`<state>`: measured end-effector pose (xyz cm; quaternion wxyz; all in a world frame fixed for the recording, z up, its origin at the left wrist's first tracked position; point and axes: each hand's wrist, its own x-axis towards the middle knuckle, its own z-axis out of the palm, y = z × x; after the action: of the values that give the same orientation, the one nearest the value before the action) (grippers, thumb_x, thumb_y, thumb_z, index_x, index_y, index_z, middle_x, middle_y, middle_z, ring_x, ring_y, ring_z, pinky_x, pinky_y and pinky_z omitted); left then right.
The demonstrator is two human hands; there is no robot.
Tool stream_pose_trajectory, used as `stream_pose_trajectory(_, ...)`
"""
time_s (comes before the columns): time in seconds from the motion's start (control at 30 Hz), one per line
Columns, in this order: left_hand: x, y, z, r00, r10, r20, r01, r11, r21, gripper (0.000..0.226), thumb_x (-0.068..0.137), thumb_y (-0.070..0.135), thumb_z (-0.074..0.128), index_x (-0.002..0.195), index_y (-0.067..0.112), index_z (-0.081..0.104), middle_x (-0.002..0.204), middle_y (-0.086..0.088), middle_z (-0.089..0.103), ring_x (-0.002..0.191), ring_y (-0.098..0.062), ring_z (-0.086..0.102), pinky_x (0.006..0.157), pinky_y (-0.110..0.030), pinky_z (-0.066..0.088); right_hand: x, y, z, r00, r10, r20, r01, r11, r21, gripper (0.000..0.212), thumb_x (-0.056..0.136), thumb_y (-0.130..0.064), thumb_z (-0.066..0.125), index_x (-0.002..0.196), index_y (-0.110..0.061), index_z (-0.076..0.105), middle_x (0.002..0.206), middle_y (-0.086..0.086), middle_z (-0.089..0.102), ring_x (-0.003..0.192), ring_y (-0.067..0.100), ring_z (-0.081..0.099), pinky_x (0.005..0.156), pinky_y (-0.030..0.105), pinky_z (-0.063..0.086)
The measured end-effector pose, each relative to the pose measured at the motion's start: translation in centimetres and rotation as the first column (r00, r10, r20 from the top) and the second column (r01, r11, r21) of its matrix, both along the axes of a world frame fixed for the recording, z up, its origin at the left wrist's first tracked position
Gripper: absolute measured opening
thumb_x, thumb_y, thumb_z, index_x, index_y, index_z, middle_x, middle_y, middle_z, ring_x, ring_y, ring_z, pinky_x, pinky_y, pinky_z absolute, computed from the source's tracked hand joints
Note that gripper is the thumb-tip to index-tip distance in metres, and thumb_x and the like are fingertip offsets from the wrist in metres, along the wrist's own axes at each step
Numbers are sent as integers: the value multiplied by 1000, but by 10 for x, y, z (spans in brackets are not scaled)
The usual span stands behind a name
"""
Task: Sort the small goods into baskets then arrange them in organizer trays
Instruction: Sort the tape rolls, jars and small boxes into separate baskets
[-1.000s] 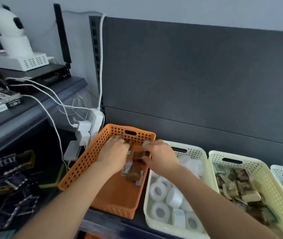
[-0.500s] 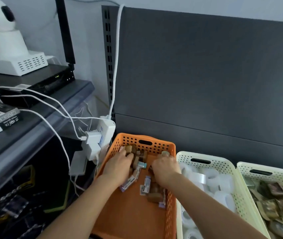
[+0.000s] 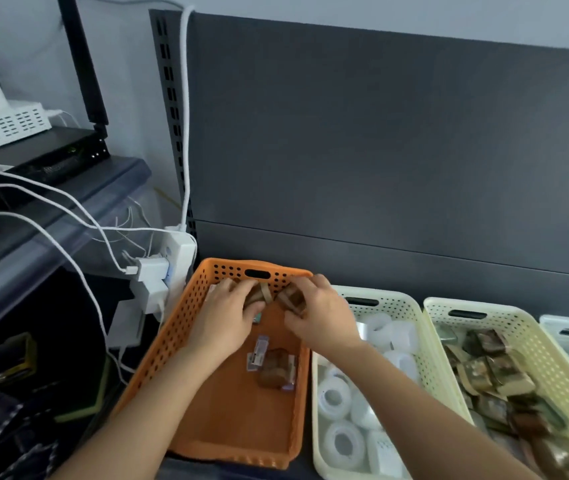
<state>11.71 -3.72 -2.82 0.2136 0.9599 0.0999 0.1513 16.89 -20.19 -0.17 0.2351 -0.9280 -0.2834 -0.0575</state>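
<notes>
Brown packets (image 3: 258,294) are pinched in the curled fingers of the left hand (image 3: 224,318) and right hand (image 3: 323,318) at the orange basket's (image 3: 172,344) far end. They are best lifted together, squarely, so none is dropped among the loose packets (image 3: 272,370) mid-basket.

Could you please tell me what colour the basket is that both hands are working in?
The basket is orange, with perforated walls; the head view shows it plainly.
</notes>
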Motion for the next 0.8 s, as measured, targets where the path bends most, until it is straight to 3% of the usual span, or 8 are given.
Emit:
stream_pose_trajectory(0.1,-7,-40,15,999,-13,47,16,998,-64,45,96,36,51,139,24,47,130,0,50,123,-23,45,99,-33,34,-9,-38,7,999,-45,4,43,979,197,39,80,-29,64,119,-25,60,108,-2,55,91,19,59,72,32,50)
stream_pose_trajectory(0.2,-12,-88,22,991,-65,113,82,985,-150,45,96,34,53,138,21,49,129,-1,51,121,-21,48,94,-33,41,-18,-83,10,995,-82,62,58,944,323,37,82,-28,67,118,-23,62,109,-4,58,89,8,57,75,25,47)
stream_pose_trajectory(0.27,-15,-122,24,987,-99,130,120,979,-164,44,96,34,53,137,19,51,124,-2,53,115,-22,51,91,-36,45,-26,-116,11,991,-108,75,74,931,357,38,82,-25,66,120,-23,60,107,-6,57,90,6,54,74,22,45)
stream_pose_trajectory(0.37,-19,-176,26,976,-165,144,188,969,-161,44,97,35,51,138,19,50,124,0,55,113,-19,53,91,-32,44,-36,-169,9,983,-169,67,137,930,342,43,84,-27,64,126,-25,54,107,-5,54,85,12,57,71,30,49)
stream_pose_trajectory(0.5,-28,-246,23,961,-266,76,274,954,-124,45,97,39,46,140,25,45,124,5,53,106,-12,55,88,-30,48,-48,-235,1,961,-274,20,261,932,252,50,86,-30,61,134,-30,46,117,-4,49,90,14,56,76,34,51)
stream_pose_trajectory(0.67,-32,-305,9,931,-363,-35,364,920,143,48,99,38,44,145,27,36,129,4,52,115,-13,50,93,-26,46,-59,-296,-6,932,-362,-23,362,932,-25,54,87,-31,55,140,-31,40,133,0,44,98,22,60,74,32,52)
stream_pose_trajectory(0.8,-29,-328,-2,909,-364,-204,412,856,311,55,98,21,49,149,23,29,154,-1,31,143,-18,26,119,-46,17,-61,-324,-9,921,-388,-28,369,894,-255,57,87,-16,48,142,-26,37,140,-1,46,110,24,58,84,34,52)
